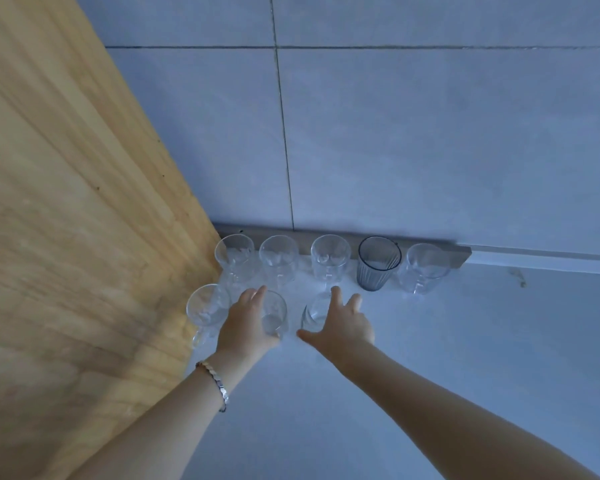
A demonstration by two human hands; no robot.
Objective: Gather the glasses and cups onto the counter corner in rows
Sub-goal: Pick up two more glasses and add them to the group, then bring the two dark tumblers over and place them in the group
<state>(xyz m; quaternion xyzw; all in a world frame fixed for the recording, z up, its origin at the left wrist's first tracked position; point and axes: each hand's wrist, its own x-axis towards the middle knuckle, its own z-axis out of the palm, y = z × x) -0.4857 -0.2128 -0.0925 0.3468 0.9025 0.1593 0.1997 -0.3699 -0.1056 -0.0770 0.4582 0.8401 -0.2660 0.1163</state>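
Observation:
Along the wall stands a back row: three clear glasses point(235, 254) point(278, 256) point(330, 258), a dark grey ribbed cup point(378, 263) and another clear glass point(426, 268). In front, a clear glass point(207, 306) stands by the wooden panel. My left hand point(246, 323), with a bracelet on its wrist, is wrapped around a second front-row clear glass point(274, 313) standing on the counter. My right hand point(340, 323) hovers over a third front-row clear glass point(314, 313), fingers spread and thumb low beside it; the hand partly hides this glass.
A wooden panel point(84, 237) rises on the left and meets the tiled wall point(430, 133) at the corner. A grey strip point(461, 252) runs along the wall's foot. The pale counter point(465, 341) stretches to the right and toward me.

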